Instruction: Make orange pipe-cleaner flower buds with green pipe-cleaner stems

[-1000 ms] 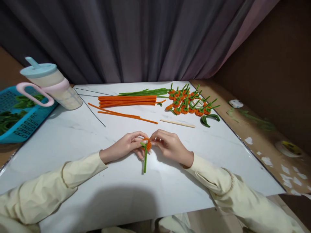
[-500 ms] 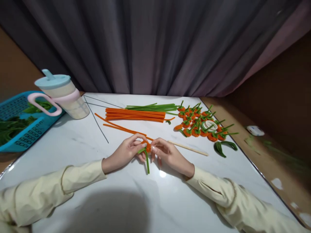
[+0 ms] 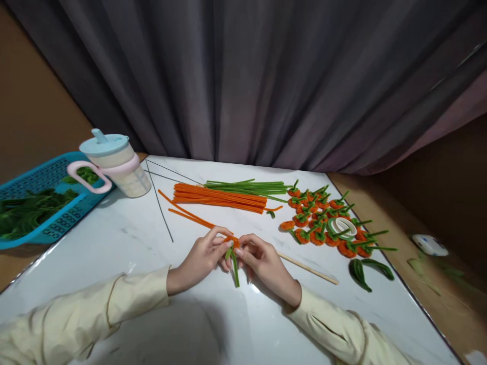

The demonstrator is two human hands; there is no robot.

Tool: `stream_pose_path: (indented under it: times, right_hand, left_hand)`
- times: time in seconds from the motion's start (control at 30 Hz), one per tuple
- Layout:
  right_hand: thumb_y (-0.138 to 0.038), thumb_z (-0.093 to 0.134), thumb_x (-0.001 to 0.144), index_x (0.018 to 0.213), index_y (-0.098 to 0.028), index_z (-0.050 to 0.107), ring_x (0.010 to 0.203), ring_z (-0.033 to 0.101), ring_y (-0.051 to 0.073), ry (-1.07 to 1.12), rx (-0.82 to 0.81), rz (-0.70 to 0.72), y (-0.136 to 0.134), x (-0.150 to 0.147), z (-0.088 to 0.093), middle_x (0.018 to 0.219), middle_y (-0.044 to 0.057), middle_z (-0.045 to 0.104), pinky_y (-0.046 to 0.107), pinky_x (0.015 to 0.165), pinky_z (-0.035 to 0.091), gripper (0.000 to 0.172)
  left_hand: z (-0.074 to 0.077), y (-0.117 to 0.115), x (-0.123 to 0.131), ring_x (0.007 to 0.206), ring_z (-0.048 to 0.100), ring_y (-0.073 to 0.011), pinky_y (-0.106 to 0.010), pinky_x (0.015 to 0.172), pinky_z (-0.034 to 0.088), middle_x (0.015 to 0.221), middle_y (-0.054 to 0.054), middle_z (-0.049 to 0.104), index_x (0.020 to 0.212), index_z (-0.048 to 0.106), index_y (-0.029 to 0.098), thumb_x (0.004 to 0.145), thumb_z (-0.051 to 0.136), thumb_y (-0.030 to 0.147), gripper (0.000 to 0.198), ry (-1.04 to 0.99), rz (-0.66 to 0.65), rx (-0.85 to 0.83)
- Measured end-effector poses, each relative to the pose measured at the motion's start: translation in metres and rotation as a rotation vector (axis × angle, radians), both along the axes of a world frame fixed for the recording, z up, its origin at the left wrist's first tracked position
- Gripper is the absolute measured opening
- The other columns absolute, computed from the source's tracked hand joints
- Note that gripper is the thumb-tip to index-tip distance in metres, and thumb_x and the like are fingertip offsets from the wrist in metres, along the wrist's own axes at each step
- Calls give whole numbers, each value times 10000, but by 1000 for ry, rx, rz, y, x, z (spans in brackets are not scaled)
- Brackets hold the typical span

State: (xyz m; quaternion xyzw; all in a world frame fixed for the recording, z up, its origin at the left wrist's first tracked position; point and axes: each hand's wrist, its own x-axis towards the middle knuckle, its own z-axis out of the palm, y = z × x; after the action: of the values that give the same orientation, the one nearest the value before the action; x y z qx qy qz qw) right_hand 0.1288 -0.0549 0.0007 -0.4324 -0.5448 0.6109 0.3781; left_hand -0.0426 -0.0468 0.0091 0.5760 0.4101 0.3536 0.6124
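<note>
Between my two hands is a small orange pipe-cleaner pumpkin (image 3: 231,242) with a green pipe-cleaner stem (image 3: 235,271) hanging down toward me. My left hand (image 3: 203,257) pinches it from the left, thumb on the green part. From the right, my right hand (image 3: 264,261) closes thumb and fingers on its side; some fingertips are hidden beneath. Just beyond my hands lie loose orange pipe cleaners (image 3: 192,217) and a thick bundle of orange pipe cleaners (image 3: 218,197). Green pipe cleaners (image 3: 249,187) are laid behind that bundle. A thin wooden stick (image 3: 310,268) rests beside my right hand.
Several finished orange pumpkins (image 3: 317,237) with green stems cluster at the right, a roll of tape (image 3: 345,228) among them. Two dark green leaf shapes (image 3: 359,275) lie nearer. At the left stand a lidded cup (image 3: 124,172) and a blue basket (image 3: 61,225) of green pieces.
The view has shifted, so the table things appear lower and mostly farther right. Both hands keep hold of the orange pumpkin, with only slight finger movement.
</note>
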Motion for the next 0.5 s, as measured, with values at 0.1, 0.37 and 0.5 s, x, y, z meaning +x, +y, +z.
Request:
stream_pose_path:
  times: [0.1, 0.37, 0.5]
  right_hand:
    - [-439, 624, 806, 911, -171, 540, 364, 412, 51, 32, -27, -21, 1, 1, -1, 572, -56, 524, 177, 336, 331, 300]
    - [-501, 627, 776, 847, -155, 532, 340, 397, 47, 64, -115, 59, 5, 3, 0, 496, -58, 538, 168, 345, 325, 366]
    - [-486, 642, 771, 794, -153, 519, 333, 380, 42, 115, -154, 62, 6, 4, 4, 441, -70, 509, 160, 354, 288, 356]
  left_hand:
    - [1, 0, 1, 488, 583, -108, -228, 506, 501, 610, 37, 597, 1023, 427, 189, 879, 513, 438, 301, 43, -6, 12]
    - [-4, 2, -2, 335, 387, -50, -144, 321, 304, 554, 81, 493, 1014, 415, 205, 884, 461, 503, 328, 105, -56, -4]
    - [-4, 3, -3, 354, 408, -54, -155, 351, 345, 549, 67, 490, 1047, 483, 181, 897, 457, 471, 327, 99, -123, 2]
